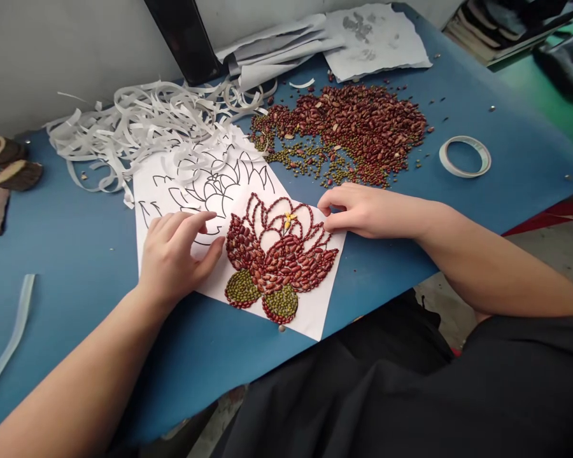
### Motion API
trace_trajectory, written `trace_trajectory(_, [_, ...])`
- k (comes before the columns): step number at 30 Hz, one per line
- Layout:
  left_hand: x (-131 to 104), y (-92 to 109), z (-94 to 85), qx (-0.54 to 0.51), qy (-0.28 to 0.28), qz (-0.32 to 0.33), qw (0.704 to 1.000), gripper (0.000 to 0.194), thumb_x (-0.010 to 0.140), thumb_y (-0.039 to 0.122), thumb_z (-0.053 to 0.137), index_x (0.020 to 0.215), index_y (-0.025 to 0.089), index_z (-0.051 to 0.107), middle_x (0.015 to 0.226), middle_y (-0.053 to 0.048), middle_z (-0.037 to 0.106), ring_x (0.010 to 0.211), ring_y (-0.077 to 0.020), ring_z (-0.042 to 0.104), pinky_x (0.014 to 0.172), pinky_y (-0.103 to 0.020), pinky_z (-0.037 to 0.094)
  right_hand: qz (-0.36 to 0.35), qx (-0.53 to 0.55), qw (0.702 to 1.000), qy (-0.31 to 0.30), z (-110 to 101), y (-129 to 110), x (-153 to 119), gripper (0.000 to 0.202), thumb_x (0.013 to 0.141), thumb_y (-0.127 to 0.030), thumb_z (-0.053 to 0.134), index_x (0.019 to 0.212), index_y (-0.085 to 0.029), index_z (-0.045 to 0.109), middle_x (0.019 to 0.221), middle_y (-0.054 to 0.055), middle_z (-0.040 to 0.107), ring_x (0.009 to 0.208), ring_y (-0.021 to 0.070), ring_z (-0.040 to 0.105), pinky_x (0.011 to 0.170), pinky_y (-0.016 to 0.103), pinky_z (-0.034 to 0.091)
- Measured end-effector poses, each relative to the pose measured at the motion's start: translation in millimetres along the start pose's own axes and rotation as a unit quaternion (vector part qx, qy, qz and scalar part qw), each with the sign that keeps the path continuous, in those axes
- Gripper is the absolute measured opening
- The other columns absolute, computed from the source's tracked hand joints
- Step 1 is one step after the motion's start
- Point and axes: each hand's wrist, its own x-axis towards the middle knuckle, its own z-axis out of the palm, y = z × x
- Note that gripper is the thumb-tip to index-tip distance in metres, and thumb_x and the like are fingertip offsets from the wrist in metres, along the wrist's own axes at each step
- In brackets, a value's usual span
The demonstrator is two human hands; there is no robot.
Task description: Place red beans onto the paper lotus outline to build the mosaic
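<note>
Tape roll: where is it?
In the head view, the tape roll lies on the blue table, right of the bean pile, beyond the right forearm.

No text, label, brand, number or sign can be read anywhere in view. The black strokes on the white sheet (248,191) toward ten o'clock on the surface (95,235) form a line drawing, and the grey blotches on the crumpled paper (391,54) at one o'clock form no letters. The tape roll (463,173) between two and three o'clock and the blurred stack (475,35) at two show nothing legible.
</note>
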Motion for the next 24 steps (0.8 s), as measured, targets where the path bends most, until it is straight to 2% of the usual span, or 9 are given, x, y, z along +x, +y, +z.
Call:
trace_trajectory(7, [-0.5, -2.9, -0.4, -0.011, -0.014, -0.007, 1.000, 0.030, 0.093, 0.022, 0.065, 0.123, 0.025, 0.061, 0.089, -0.004, 0.070, 0.089, -0.0264, 0.070, 0.081, -0.041, 0.051, 0.016, -0.015, 1.000, -0.007, -2.1, -2.5, 0.3, 0.035, 0.105, -0.026, 0.041, 0.097, -0.022, 0.075, 0.113, 0.013, 0.065, 0.095, 0.0238, 0.056, 0.085, 0.040, 0.047])
trace_trajectory(16, [0.1, -2.6, -0.7, -0.023, -0.018, 0.002, 1.000, 0.029, 0.092, 0.018, 0.066, 0.120, 0.024, 0.061, 0.089, -0.004, 0.069, 0.088, -0.0255, 0.070, 0.082, -0.039, 0.050, -0.004, -0.057, 0.998, -0.008, -0.4, -2.3, -0.1, 0.038, 0.106, -0.020, 0.037, 0.098, -0.022, 0.075, 0.111, 0.011, 0.066, 0.093, 0.0223, 0.056, 0.084, 0.038, 0.045])
trace_trajectory(21, [0.6, -2.7, 0.0, -0.019, -0.011, 0.013, 1.000, 0.027, 0.093, 0.018, 0.065, 0.119, 0.024, 0.060, 0.086, -0.003, 0.069, 0.084, -0.0243, 0.069, 0.079, -0.038, 0.050, -0.039, -0.074, 0.996, 0.022, -3.0, -5.6, -2.0, 0.034, 0.104, -0.016, 0.040, 0.093, -0.022, 0.073, 0.109, 0.011, 0.065, 0.092, 0.0210, 0.056, 0.084, 0.038, 0.045])
trace_trajectory(24, [0.3, -1.9, -0.3, -0.015, -0.014, 0.021, 1.000, 0.028, 0.093, 0.018, 0.064, 0.120, 0.025, 0.059, 0.086, -0.003, 0.069, 0.082, -0.0238, 0.069, 0.079, -0.038, 0.050, -0.027, -0.034, 0.997, 0.062, -6.6, -0.5, -4.9, 0.026, 0.104, -0.022, 0.046, 0.098, -0.022, 0.072, 0.108, 0.010, 0.063, 0.092, 0.0198, 0.057, 0.082, 0.035, 0.048])
